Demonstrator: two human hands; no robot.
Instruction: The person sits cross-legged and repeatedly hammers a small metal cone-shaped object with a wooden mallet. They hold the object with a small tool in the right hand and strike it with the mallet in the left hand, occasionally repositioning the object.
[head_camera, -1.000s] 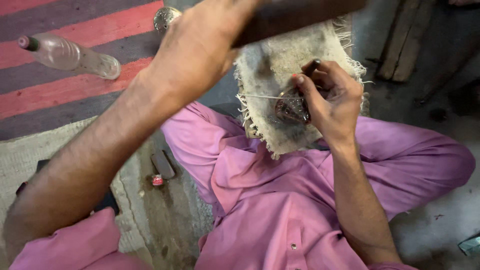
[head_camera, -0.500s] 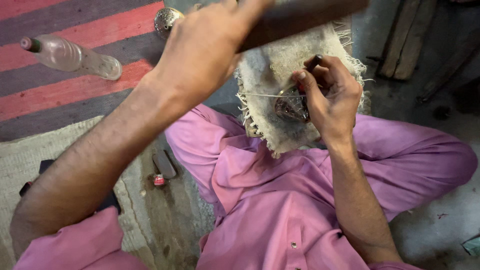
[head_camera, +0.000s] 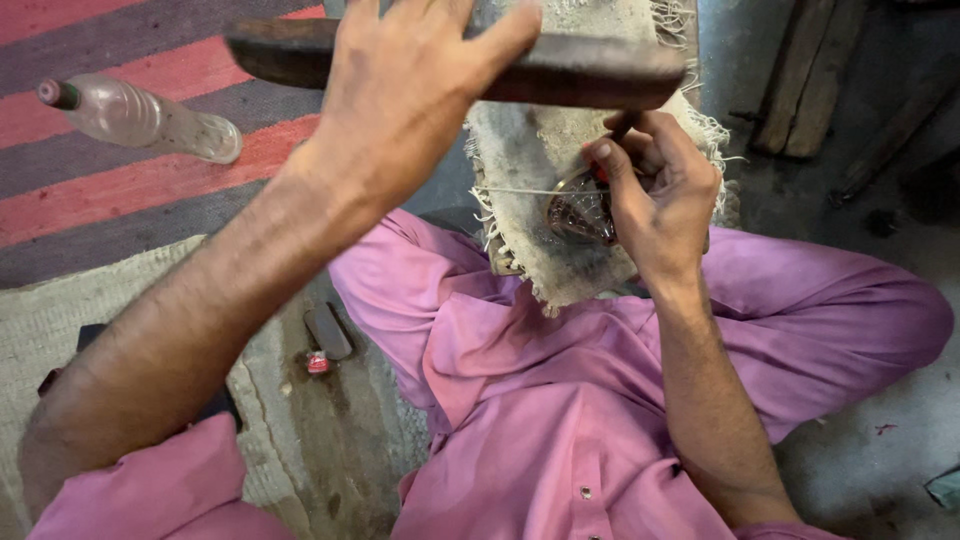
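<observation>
While the left hand (head_camera: 405, 95) grips a long dark wooden bar (head_camera: 570, 75) raised level above the lap, the right hand (head_camera: 655, 195) is closed around a small ribbed, dark reddish piece (head_camera: 578, 212), pinning it to a frayed burlap pad (head_camera: 530, 170). Pad: lies over the pink-clad knees, with the piece near its middle. A thin pale rod (head_camera: 515, 190) crosses the pad and meets the piece. Floor, left side: clear plastic bottle (head_camera: 140, 118) lying on a red-striped mat (head_camera: 120, 190); small dark flat object (head_camera: 328, 331) beside the thigh.
</observation>
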